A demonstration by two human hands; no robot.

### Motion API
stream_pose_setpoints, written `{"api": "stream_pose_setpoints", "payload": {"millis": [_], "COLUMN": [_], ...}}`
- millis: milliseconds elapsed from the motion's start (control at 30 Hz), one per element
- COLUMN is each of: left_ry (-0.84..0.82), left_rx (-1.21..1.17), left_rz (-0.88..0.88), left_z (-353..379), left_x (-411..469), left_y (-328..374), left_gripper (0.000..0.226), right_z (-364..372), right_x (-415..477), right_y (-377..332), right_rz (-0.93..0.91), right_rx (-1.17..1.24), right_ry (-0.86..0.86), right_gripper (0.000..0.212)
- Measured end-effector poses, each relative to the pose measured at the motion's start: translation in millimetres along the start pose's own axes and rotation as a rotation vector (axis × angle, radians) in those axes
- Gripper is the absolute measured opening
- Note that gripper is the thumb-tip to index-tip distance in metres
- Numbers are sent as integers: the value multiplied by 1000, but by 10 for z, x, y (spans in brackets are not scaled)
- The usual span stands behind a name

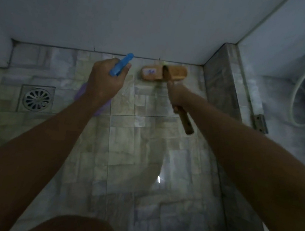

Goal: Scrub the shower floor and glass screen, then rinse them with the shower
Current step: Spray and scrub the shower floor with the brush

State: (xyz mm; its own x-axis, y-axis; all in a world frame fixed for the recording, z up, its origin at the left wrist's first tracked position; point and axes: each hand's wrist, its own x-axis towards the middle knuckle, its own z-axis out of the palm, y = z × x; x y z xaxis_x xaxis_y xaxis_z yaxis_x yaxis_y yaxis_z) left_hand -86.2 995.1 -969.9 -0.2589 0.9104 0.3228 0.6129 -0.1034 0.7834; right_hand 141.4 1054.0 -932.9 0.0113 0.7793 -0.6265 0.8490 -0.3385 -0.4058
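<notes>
Right hand (178,97) grips a wooden scrubbing brush (164,73) near the floor drain (37,99); left hand (105,79) clutches a blue spray bottle (121,64).

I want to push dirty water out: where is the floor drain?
In the head view the floor drain is set in the shower floor at far left, left of the left hand gripping the blue sprayer.

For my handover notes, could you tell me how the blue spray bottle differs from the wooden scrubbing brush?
The blue plastic spray bottle is held off the floor in the left hand; the wooden long-handled scrubbing brush, in the right hand, rests its head on the tiles by the wall. Both are gripped.
</notes>
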Motion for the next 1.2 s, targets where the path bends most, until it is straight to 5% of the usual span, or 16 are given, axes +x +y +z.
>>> {"api": "stream_pose_setpoints", "payload": {"millis": [200, 567, 867, 1200], "left_ry": [44, 87, 126, 105], "left_rx": [-152, 154, 182, 4], "left_rz": [-52, -155, -258, -390], "left_z": [-267, -1025, -1100, -1137], "left_x": [-117, -796, -788, -756], "left_y": [30, -275, -388, -361], "left_gripper": [44, 45, 44, 47], "right_z": [-27, 135, 431, 645], "right_x": [-686, -212, -144, -456], "right_y": [737, -36, -537, -236], "right_rz": [146, 130, 109, 93], "right_rx": [-38, 49, 89, -40], "right_ry": [-78, -11, -57, -31], "right_gripper": [49, 41, 43, 45]}}
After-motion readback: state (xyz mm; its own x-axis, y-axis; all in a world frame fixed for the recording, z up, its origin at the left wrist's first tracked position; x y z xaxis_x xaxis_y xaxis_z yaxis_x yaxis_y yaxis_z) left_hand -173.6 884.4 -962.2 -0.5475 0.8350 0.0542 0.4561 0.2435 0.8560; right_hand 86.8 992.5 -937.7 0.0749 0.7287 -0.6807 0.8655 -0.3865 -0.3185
